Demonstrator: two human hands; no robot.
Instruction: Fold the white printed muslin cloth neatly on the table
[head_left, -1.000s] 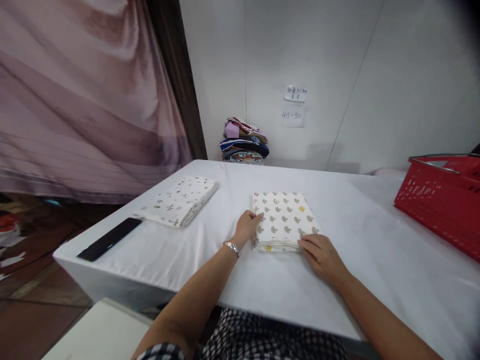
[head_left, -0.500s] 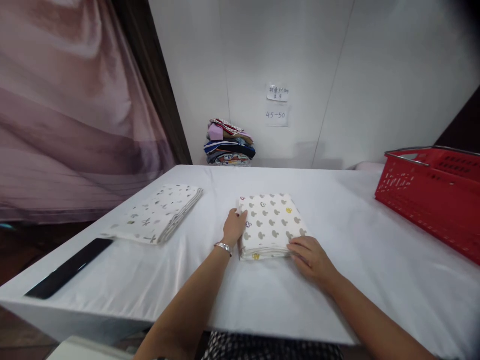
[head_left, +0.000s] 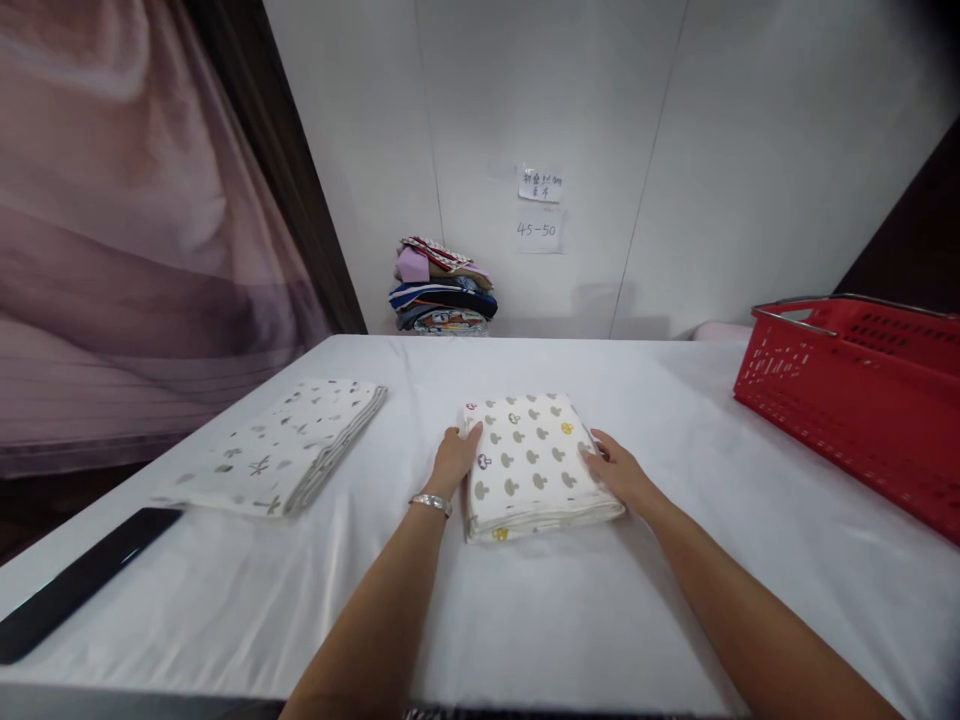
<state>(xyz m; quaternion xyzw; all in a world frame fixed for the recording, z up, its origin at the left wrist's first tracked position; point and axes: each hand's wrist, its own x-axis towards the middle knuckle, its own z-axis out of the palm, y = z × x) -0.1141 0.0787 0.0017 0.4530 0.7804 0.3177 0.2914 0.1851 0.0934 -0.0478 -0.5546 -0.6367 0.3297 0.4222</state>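
Observation:
A folded white cloth (head_left: 532,460) printed with grey mushrooms and a few coloured ones lies in front of me on the white-covered table (head_left: 570,610). My left hand (head_left: 456,455) grips its left edge, thumb on top and the fingers hidden at the side. Around the right edge closes my right hand (head_left: 619,468), its thumb on the upper face and a fingertip showing beyond the edge. The cloth's layered front edge faces me.
Left on the table lies another folded white cloth (head_left: 292,440) with small dark prints, near a flat black strip (head_left: 82,575). A red basket (head_left: 855,390) stands at the right. Piled fabrics (head_left: 442,290) rise beyond the far edge, below paper notes (head_left: 540,230) on the wall.
My right hand has moved from the front right corner up to the right edge of the mushroom cloth. The left hand keeps to the left edge. The whole view has shifted slightly.

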